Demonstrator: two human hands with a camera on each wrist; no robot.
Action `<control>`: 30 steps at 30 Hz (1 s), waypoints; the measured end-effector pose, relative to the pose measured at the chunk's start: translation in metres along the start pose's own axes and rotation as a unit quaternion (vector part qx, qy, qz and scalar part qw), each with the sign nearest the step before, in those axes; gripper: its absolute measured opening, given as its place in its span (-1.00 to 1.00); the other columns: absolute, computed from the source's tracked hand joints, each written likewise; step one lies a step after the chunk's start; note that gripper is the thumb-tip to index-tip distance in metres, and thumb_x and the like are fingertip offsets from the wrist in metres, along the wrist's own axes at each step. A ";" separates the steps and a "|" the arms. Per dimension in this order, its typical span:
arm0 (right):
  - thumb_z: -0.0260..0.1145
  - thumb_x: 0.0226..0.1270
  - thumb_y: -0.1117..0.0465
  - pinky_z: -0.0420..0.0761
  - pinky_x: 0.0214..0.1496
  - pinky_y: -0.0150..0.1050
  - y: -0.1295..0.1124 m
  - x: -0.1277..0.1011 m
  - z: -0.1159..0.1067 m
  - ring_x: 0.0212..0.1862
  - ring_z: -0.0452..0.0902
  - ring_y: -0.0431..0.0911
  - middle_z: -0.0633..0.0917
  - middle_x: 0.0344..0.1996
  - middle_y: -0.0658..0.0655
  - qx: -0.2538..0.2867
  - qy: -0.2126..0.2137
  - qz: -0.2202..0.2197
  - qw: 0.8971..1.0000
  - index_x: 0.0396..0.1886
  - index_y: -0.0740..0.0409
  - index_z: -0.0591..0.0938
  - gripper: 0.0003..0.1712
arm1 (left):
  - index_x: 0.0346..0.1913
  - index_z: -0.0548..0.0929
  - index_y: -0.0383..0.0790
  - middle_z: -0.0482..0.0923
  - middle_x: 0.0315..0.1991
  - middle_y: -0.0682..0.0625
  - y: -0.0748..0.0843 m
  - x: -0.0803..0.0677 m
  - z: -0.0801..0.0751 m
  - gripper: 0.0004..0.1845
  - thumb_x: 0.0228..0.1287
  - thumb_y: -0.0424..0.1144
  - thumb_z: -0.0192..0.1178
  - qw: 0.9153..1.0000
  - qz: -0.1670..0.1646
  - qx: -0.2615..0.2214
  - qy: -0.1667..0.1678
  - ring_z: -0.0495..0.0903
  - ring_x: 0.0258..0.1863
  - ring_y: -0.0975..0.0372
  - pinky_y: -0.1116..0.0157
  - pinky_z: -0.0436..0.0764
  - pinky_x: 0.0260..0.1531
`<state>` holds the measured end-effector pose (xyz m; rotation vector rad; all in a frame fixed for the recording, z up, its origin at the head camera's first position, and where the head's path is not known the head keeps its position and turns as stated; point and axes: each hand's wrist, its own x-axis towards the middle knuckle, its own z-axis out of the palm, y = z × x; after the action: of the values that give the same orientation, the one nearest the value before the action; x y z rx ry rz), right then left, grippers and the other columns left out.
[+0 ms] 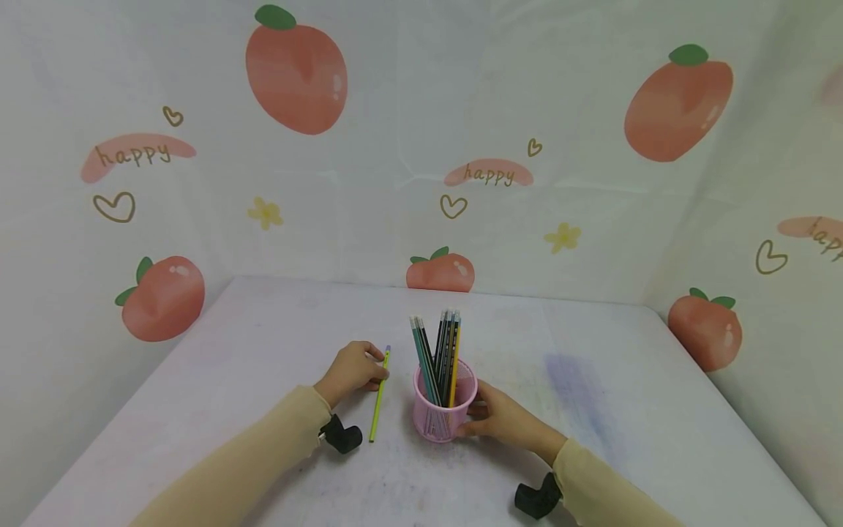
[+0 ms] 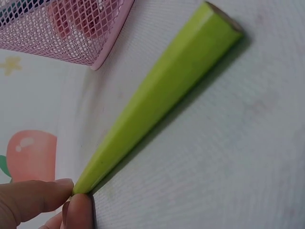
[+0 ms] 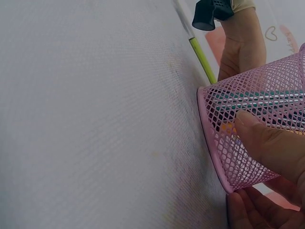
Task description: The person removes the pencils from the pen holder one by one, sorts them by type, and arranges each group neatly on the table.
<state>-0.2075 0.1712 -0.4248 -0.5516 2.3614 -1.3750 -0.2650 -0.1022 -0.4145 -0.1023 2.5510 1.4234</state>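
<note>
- One green pencil [image 1: 378, 399] lies flat on the white table [image 1: 626, 395], near the middle of its front half, just left of the cup.
- The left hand [image 1: 351, 371] pinches that pencil near its far end; the left wrist view shows a thumb and fingertip [image 2: 35, 198] closed on it.
- One pink mesh cup [image 1: 444, 410] stands upright on the table, slightly nearer the front edge than the back.
- The right hand [image 1: 503, 419] grips the cup's right side, thumb [image 3: 269, 143] pressed on the mesh.
- Pencils in the cup [image 1: 437, 359] stand in two bunches: about seven, mostly dark green, one yellow; the exact count is unclear.
- Two hands show, both in beige sleeves.
</note>
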 end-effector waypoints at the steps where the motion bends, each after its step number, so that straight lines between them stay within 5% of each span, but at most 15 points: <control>1: 0.52 0.07 0.17 0.46 0.27 0.11 0.000 0.000 0.000 0.24 0.46 0.23 0.42 0.31 0.35 0.000 0.000 0.000 1.000 0.42 0.36 0.20 0.00 | -0.10 0.59 -0.38 0.66 -0.44 -0.09 0.000 0.000 0.000 -0.68 0.04 -0.44 0.37 1.000 -0.002 0.001 0.000 0.59 -0.60 0.30 0.41 0.65 -0.55; 21: 0.52 0.07 0.17 0.45 0.29 0.10 0.002 0.000 0.000 0.24 0.45 0.24 0.42 0.30 0.36 0.007 0.000 -0.001 1.000 0.40 0.38 0.22 -0.02 | -0.06 0.60 -0.33 0.63 -0.38 -0.09 0.000 0.002 -0.007 -0.69 0.12 -0.34 0.34 1.000 -0.015 0.000 0.003 0.58 -0.52 0.24 0.38 0.61 -0.48; 25: 0.52 0.07 0.18 0.45 0.28 0.11 0.002 0.000 0.000 0.25 0.45 0.24 0.41 0.30 0.36 0.006 -0.001 -0.004 1.000 0.41 0.37 0.20 -0.01 | -0.03 0.60 -0.33 0.62 -0.30 -0.12 0.009 -0.002 -0.013 -0.73 0.22 -0.32 0.26 0.999 -0.005 -0.040 0.002 0.60 -0.41 0.20 0.34 0.66 -0.39; 30: 0.52 0.07 0.18 0.45 0.28 0.11 0.000 0.000 0.000 0.25 0.44 0.25 0.41 0.31 0.35 0.005 0.000 0.000 1.000 0.42 0.36 0.19 0.00 | 0.05 0.55 -0.40 0.64 -0.17 -0.24 0.024 -0.015 -0.021 -0.72 0.35 -0.36 0.08 0.991 0.052 -0.119 -0.019 0.65 -0.28 0.14 0.26 0.71 -0.25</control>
<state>-0.2070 0.1715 -0.4249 -0.5493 2.3534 -1.3853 -0.2581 -0.1074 -0.3806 0.0191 2.3786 1.7466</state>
